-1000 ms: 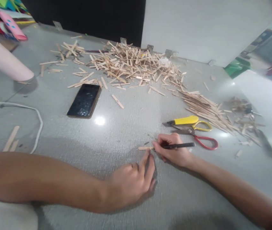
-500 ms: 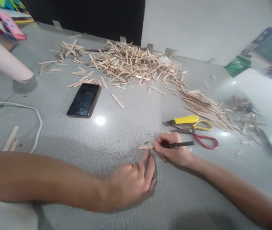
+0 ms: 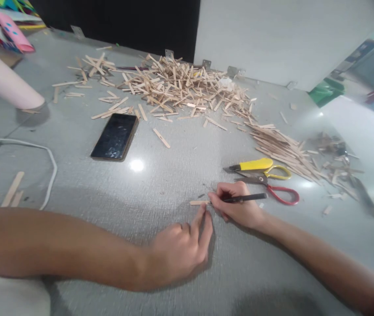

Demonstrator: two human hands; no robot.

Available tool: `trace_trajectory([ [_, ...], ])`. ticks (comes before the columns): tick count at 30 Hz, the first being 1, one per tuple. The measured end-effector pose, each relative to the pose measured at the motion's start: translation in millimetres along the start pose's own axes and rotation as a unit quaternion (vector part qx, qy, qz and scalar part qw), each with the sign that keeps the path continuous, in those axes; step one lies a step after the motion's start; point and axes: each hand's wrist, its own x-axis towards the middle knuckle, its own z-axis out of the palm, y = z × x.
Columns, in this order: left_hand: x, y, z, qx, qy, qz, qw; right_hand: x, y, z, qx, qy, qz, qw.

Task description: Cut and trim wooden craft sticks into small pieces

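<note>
On the surface (image 3: 160, 184), left hand (image 3: 176, 252) fingertips pinning a light, thin, likely snappable stick (image 3: 199, 202); right hand (image 3: 237, 206) gripping a pen (image 3: 244, 199).

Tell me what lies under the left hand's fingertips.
The left hand presses its fingertips on a short wooden stick lying flat on the grey table. The stick's right end is hidden by the right hand, which holds a dark pen.

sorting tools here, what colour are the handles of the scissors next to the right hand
Red, seen in the head view: the scissors lie just beyond the right hand.
</note>
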Motion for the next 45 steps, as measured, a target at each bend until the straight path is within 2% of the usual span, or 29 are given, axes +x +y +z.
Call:
trace_trajectory([
  [18, -1, 0, 1.2, 0.002, 0.012, 0.000, 1.000, -1, -2, 0, 0.006, 0.005, -0.020, 1.000],
  [20, 0, 0, 1.0, 0.001, 0.013, 0.000, 1.000, 0, -6, -4, 0.022, 0.033, -0.021, 0.999],
  [24, 1, -2, 0.9, 0.003, 0.001, 0.005, 1.000, 1, -15, -15, 0.049, 0.141, -0.026, 0.988],
  [26, 0, -2, 1.4, 0.006, -0.003, 0.008, 1.000, 0, -18, -18, 0.050, 0.164, -0.027, 0.985],
  [34, -2, 0, 1.5, 0.009, 0.000, 0.011, 1.000, -6, -3, -1, 0.010, 0.032, 0.006, 0.999],
  [45, -1, -1, 0.6, 0.005, -0.004, 0.008, 1.000, -4, -1, -2, -0.010, 0.009, 0.015, 1.000],
])
